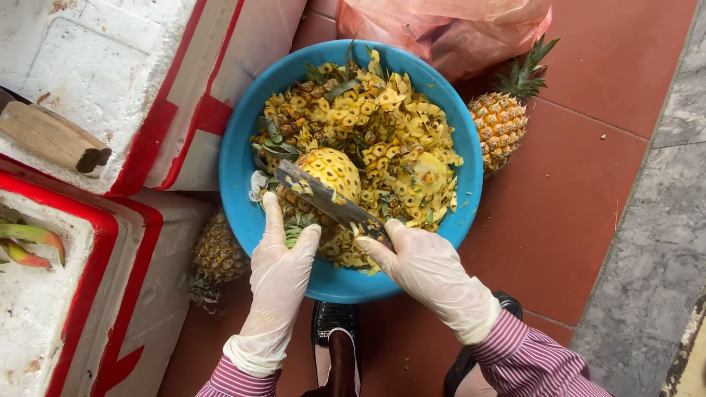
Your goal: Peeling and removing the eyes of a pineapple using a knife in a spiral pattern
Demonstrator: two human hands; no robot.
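The left hand (278, 266) holds a half-peeled pineapple (329, 175) over the blue bowl (239, 173) of peelings. The right hand (426, 268) grips a knife (327, 200), blade on the fruit. Peeling looks part done; next cut needs a careful turn

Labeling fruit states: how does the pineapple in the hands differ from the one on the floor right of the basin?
The held pineapple is peeled, yellow, over the blue basin, with the knife against it. The floor pineapple keeps its brown scaly skin and green crown, lying untouched on red tile. Both look whole.
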